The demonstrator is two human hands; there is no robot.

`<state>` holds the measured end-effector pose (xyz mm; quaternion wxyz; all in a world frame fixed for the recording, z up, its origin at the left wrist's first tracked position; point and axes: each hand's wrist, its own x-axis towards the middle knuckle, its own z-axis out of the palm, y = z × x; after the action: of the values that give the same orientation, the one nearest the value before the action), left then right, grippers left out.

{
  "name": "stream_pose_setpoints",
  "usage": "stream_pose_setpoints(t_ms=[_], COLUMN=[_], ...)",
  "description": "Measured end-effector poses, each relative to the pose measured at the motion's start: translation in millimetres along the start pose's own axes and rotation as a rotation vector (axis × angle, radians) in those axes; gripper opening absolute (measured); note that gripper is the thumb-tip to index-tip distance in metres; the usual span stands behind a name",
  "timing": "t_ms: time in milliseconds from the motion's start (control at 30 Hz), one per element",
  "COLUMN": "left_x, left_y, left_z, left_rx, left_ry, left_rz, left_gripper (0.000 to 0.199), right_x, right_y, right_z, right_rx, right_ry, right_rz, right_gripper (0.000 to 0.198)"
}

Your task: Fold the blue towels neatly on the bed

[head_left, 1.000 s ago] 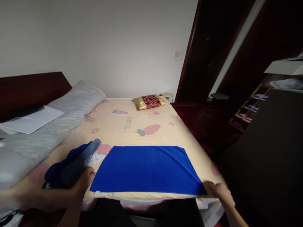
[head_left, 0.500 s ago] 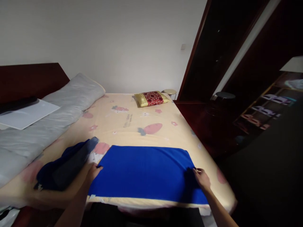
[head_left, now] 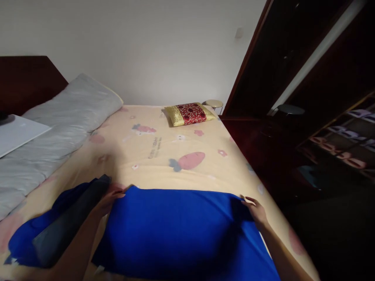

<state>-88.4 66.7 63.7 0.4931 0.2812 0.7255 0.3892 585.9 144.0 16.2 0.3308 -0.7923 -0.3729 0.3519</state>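
A blue cloth (head_left: 175,230) lies spread over the near part of the bed, with a small white tag at its lower left corner. My left hand (head_left: 109,199) is closed on its left edge, just below the far left corner. At the far right corner, my right hand (head_left: 256,210) pinches the cloth between thumb and fingers. Beside my left forearm rests a crumpled pile of blue and dark grey cloth (head_left: 58,222), partly hidden by that arm. Shadows fall across the right side of the blue cloth.
The bed (head_left: 158,171) has a cream sheet with carrot prints. A gold and red pillow (head_left: 190,114) lies at its far end. Along the left are a grey quilt (head_left: 70,105) and a white board (head_left: 20,132). Stools (head_left: 215,103) and a shoe rack (head_left: 348,132) stand beyond the right side.
Both hands have slid away from me along the side edges to the cloth's far corners. The view has shifted, so the cloth sits lower and nearer.
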Motion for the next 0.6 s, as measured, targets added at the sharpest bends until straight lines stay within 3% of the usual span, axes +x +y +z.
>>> stream_pose_setpoints(t_ms=[100, 233, 400, 533, 600], left_x=[4.5, 6.1, 7.5, 15.5, 22.4], left_y=[4.6, -6.8, -28.1, -35.6, -35.4], left_z=[-11.6, -25.1, -22.4, -3.2, 7.3], left_rx=[-0.025, 0.063, 0.307, 0.338, 0.343], left_ry=[0.025, 0.172, 0.337, 0.294, 0.284], left_rz=[0.029, 0.156, 0.162, 0.146, 0.16], left_gripper=[0.064, 0.067, 0.049, 0.045, 0.041], right_x=[6.1, 9.7, 11.4, -0.2, -12.1], right_y=[-10.1, -15.2, -9.1, -9.4, -13.1], right_z=[-2.5, -6.3, -0.1, 23.2, 38.3], right_rx=[0.071, 0.095, -0.165, -0.283, -0.357], right_ry=[-0.044, -0.069, 0.136, 0.291, 0.346], right_rz=[-0.051, -0.126, -0.135, -0.166, -0.264], right_gripper=[0.069, 0.071, 0.06, 0.057, 0.053])
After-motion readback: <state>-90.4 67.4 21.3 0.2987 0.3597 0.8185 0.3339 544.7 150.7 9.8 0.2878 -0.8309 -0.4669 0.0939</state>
